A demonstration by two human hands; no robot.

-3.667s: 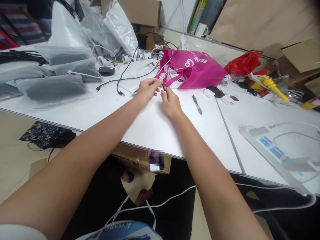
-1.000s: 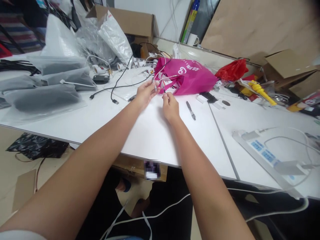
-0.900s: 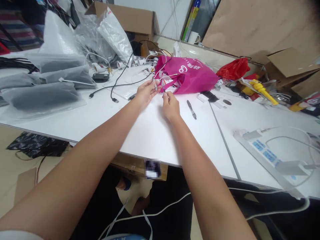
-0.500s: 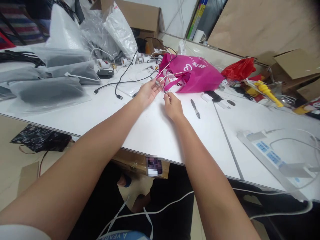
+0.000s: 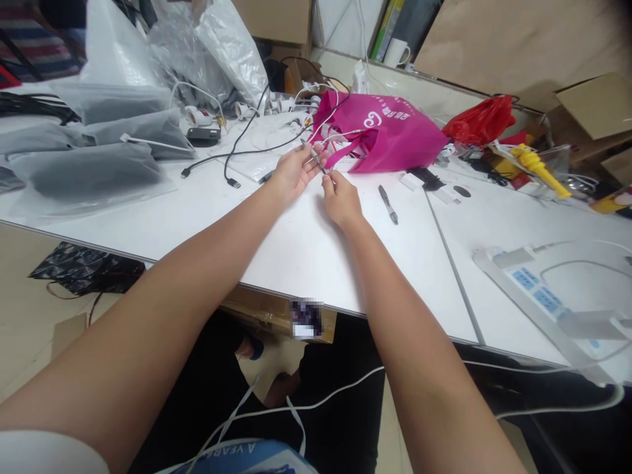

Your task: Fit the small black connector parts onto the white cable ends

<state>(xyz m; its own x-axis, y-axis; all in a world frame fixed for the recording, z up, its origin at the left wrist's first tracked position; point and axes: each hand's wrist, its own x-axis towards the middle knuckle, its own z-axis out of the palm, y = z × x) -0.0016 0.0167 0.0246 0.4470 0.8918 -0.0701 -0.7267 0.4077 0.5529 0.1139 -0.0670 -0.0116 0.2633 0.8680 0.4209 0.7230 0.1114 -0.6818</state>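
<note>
Two hands are holding one skinny pen (image 5: 318, 162) above the table (image 5: 296, 253).
Right hand (image 5: 342, 199) is pinching its near end, fingers mostly closed; left hand (image 5: 293, 174) is loosely cradling the upper part, palm up, fingers half curled. It's slanting just before the pink bag (image 5: 399, 138), while a grey marker (image 5: 388, 205) is lying off to the right.

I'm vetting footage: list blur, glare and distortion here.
Head view: the power strip looks soft, the held thin rod lacks detail; head view: glossy streaks on the white plastic bag; head view: arms stretched toward the lower corners, the box partly pixelated.
</note>
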